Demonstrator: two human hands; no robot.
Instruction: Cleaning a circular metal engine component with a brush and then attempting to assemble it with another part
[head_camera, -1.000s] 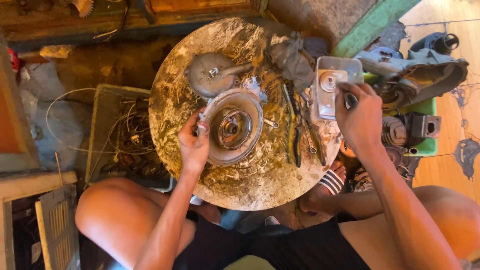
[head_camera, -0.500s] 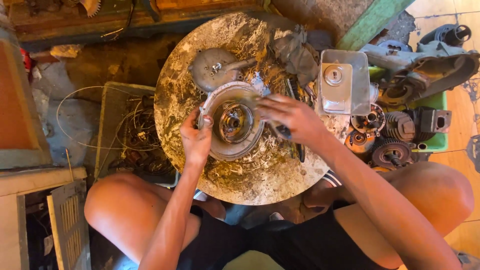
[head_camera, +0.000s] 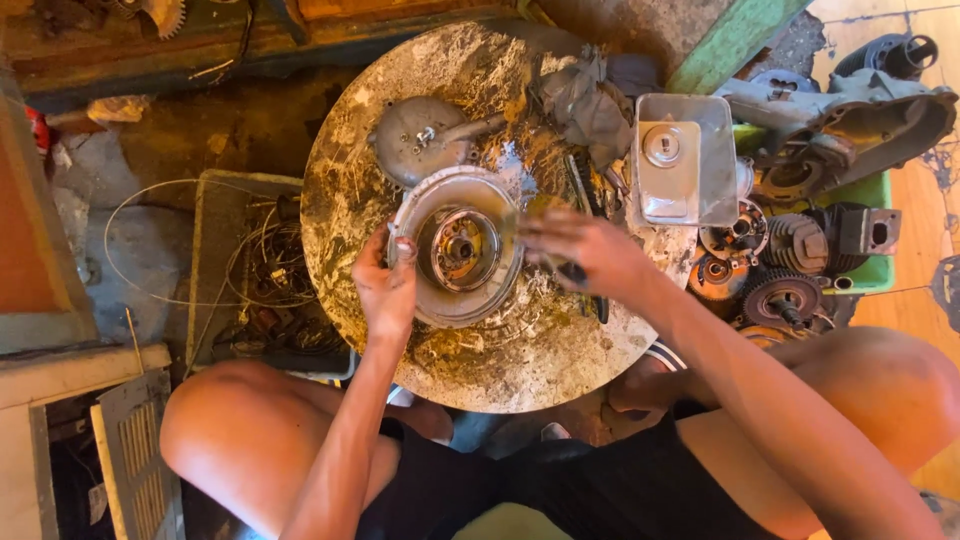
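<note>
Centrally, on a round, stained work slab (head_camera: 500, 370): one shallow circular metal housing (head_camera: 458, 245), bowl-like, lying flat with its open face up and a hub at the middle. Being round, it has no long axis to speak of; its axis of turning points straight up toward the camera.

Left hand (head_camera: 385, 290): set at the housing's left rim, fingers curled over the edge and pinching it, thumb on the outer wall. This hand is the one in contact.

Right hand (head_camera: 585, 258): hovering at the housing's right rim, fingers stretched leftward toward the hub, blurred. Whether it holds anything cannot be told; a dark slim tool (head_camera: 578, 275) shows beneath the palm, but a grasp is not clear. The hub lies to the left of these fingertips, close by.

Adjacent items: a grey domed cover (head_camera: 420, 140) just beyond the housing; a crumpled rag (head_camera: 585, 100) further right; a square metal tank with round cap (head_camera: 685, 160) at the slab's right edge; finned engine parts (head_camera: 800, 245) beside it; a crate of tangled wire (head_camera: 255, 275) to the left, on the floor.
</note>
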